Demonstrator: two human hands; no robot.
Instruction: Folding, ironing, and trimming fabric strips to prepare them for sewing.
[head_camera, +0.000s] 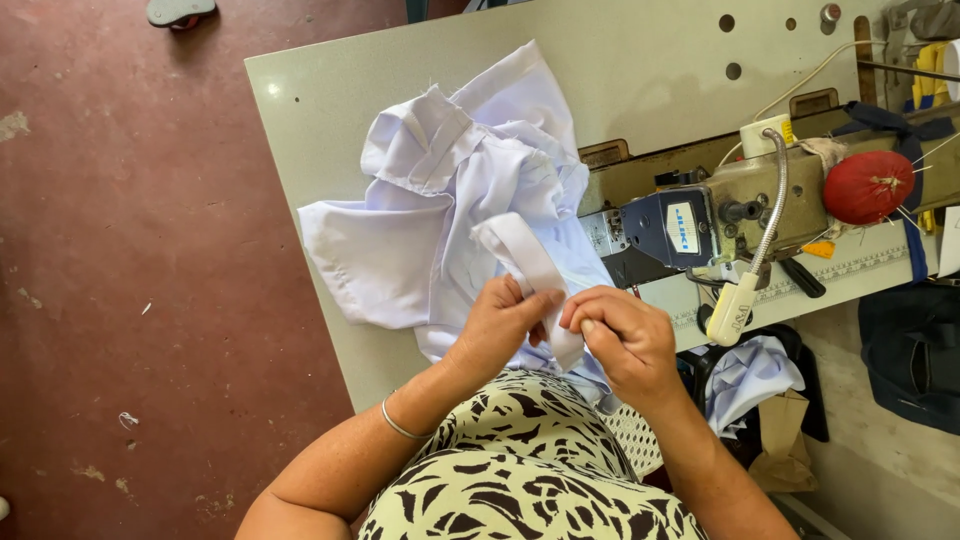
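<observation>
A: Item one, your hands?

B: Your left hand and right hand meet at 6 o'clock, both pinching the white fabric strip between thumb and fingertips.

A: Item two, the strip's place?

B: It rises toward 12 o'clock onto the pale lilac garment, heaped on the grey surface.

A: Item three?

B: Sewing machine at 3 o'clock, red pincushion on top.
</observation>
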